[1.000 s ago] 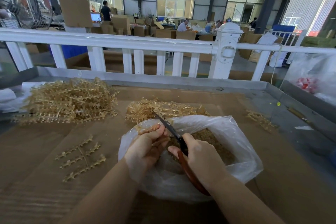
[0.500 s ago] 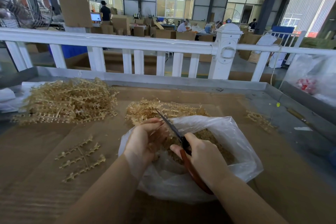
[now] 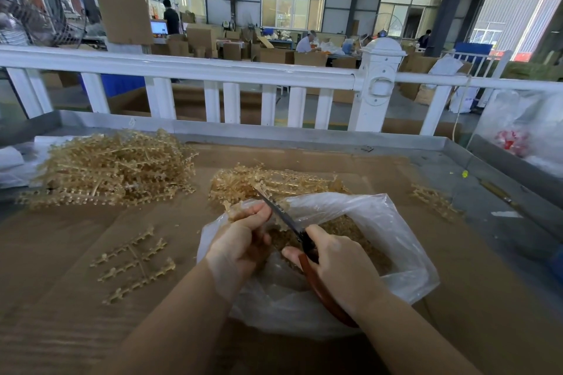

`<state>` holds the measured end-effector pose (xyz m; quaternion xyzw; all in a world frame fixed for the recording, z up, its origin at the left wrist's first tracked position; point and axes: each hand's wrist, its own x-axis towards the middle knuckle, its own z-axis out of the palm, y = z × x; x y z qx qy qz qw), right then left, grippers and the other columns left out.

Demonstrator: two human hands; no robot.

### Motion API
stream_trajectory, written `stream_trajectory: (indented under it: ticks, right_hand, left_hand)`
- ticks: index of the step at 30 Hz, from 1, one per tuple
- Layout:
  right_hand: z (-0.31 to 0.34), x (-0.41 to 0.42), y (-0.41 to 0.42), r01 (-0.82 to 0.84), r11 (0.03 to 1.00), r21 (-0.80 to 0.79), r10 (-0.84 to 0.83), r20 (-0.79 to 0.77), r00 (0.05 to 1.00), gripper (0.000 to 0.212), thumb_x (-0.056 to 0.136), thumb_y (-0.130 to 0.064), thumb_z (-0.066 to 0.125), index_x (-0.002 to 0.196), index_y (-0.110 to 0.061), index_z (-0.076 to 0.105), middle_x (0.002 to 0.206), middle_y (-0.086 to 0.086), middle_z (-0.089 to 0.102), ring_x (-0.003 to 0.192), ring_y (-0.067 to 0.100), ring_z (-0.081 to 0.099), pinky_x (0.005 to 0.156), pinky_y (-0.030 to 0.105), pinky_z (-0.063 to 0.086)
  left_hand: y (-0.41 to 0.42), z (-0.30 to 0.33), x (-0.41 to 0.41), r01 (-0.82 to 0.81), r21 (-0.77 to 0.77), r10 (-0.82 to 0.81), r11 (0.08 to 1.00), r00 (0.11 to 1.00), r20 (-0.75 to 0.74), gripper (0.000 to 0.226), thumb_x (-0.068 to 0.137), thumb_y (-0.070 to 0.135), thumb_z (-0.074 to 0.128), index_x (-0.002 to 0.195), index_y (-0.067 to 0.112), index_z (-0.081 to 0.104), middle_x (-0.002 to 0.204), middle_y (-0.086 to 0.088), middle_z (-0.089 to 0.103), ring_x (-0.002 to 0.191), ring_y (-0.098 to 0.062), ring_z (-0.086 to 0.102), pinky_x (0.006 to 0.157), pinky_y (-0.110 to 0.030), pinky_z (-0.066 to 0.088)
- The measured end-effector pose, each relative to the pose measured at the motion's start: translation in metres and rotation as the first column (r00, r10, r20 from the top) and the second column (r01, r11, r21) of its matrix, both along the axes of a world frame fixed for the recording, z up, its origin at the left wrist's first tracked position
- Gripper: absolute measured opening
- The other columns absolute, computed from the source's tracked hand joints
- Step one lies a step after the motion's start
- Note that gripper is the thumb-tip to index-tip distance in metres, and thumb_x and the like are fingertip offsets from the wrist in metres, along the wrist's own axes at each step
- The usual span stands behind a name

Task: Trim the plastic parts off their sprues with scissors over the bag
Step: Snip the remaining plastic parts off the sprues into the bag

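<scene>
The job looks partly done. The left hand pinches a sprue over the open bag, already holding many cut parts. The right hand grips the scissors, blades at the sprue. 2 piles of sprues wait behind, plus 1 loose piece left of the bag.

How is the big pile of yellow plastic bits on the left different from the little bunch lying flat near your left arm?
The big pile is heaped high and tangled; the little bunch lies flat in one layer. The big pile holds many sprues, the little bunch only a few rows. The big pile sits far back by the table's edge; the little bunch lies nearer, beside the left hand. Both are the same pale golden plastic.
</scene>
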<state>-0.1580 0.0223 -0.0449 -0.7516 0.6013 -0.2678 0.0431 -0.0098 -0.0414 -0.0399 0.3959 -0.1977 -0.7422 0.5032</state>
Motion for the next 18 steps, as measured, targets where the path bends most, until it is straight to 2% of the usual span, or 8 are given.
stream_trajectory:
  ticks: [2,5,8,12,15,18]
  right_hand:
    - [-0.0012,0.0001,-0.0004,0.003,1.000,-0.003,-0.003,0.003,1.000,0.034,0.090,-0.060,0.043,0.096,-0.027,0.050,0.084,-0.006,0.064,0.079,0.011,0.061,0.072,0.024,0.048]
    - [-0.0027,0.0005,-0.0003,0.009,1.000,-0.015,-0.008,0.019,1.000,0.032,0.089,-0.060,0.044,0.091,-0.029,0.047,0.080,-0.008,0.060,0.073,0.008,0.057,0.065,0.019,0.043]
    - [-0.0033,0.0004,0.0002,0.015,0.999,-0.029,-0.014,0.020,1.000,0.029,0.089,-0.059,0.046,0.086,-0.030,0.042,0.074,-0.010,0.054,0.067,0.006,0.051,0.060,0.016,0.034]
    - [-0.0041,0.0002,0.0008,0.016,0.999,-0.032,-0.016,0.003,1.000,0.031,0.089,-0.060,0.044,0.088,-0.030,0.041,0.076,-0.008,0.055,0.070,0.009,0.053,0.063,0.019,0.036]
    - [-0.0048,0.0005,0.0011,0.012,0.999,-0.044,-0.011,0.009,1.000,0.031,0.089,-0.060,0.044,0.089,-0.029,0.042,0.077,-0.007,0.056,0.071,0.010,0.054,0.066,0.021,0.041]
    - [-0.0055,0.0008,0.0016,0.007,0.999,-0.049,-0.006,0.018,1.000,0.030,0.089,-0.059,0.044,0.088,-0.029,0.041,0.077,-0.007,0.055,0.072,0.011,0.053,0.066,0.021,0.039]
  left_hand:
    - [-0.0005,0.0005,-0.0012,-0.023,0.019,0.023,1.000,1.000,0.016,0.012,0.080,0.004,0.067,0.079,0.015,0.063,0.066,0.002,0.064,0.060,-0.010,0.057,0.046,-0.020,0.049]
    - [0.0009,0.0024,-0.0032,-0.032,0.022,0.032,0.999,0.999,0.004,0.007,0.082,0.006,0.066,0.081,0.012,0.063,0.062,-0.002,0.067,0.066,-0.015,0.062,0.058,-0.026,0.057]
    - [0.0034,0.0040,-0.0051,-0.032,0.012,0.032,0.999,0.999,-0.035,0.005,0.085,0.006,0.063,0.084,0.010,0.063,0.066,-0.004,0.067,0.064,-0.014,0.063,0.053,-0.024,0.057]
    - [0.0065,0.0050,-0.0066,-0.045,0.008,0.046,0.999,0.998,-0.049,0.007,0.086,0.003,0.061,0.084,0.010,0.062,0.059,-0.002,0.066,0.049,-0.010,0.064,0.047,-0.021,0.054]
    - [0.0077,0.0049,-0.0066,-0.031,-0.005,0.031,0.999,0.998,-0.045,0.007,0.089,0.002,0.058,0.085,0.008,0.061,0.055,-0.002,0.064,0.046,-0.009,0.063,0.045,-0.020,0.053]
    - [0.0086,0.0044,-0.0058,-0.010,-0.007,0.010,1.000,0.999,-0.051,0.009,0.090,0.003,0.056,0.084,0.008,0.061,0.053,-0.002,0.063,0.044,-0.009,0.061,0.046,-0.020,0.053]
